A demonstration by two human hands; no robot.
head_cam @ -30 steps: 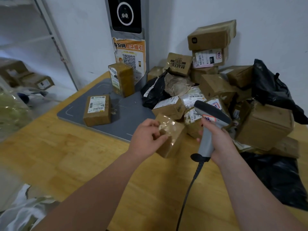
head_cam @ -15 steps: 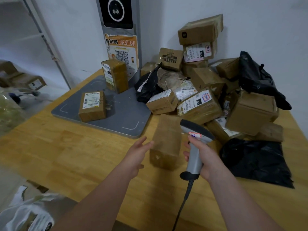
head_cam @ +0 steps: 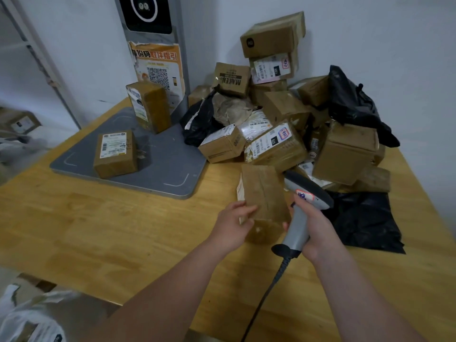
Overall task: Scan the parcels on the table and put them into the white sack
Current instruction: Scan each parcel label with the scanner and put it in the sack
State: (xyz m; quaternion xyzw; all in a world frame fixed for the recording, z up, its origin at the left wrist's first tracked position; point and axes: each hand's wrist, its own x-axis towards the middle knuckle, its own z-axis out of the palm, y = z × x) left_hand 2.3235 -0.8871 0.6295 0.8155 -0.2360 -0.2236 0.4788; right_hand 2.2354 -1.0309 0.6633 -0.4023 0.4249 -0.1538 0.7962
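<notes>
Left hand (head_cam: 233, 224): open and apart earlier, now grips the left edge of the box (head_cam: 262, 193), probably to turn its side label toward the scanner (head_cam: 298, 218). Right hand (head_cam: 319, 230): wrapped round the scanner, held ready just beside the box. Box stands on the table (head_cam: 98, 230); sack (head_cam: 27, 319) sits lower left.

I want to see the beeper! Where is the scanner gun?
In the head view, the scanner is right of centre, gripped by the right hand, beside the brown parcel that the left hand holds, in front of the parcel pile.
</notes>
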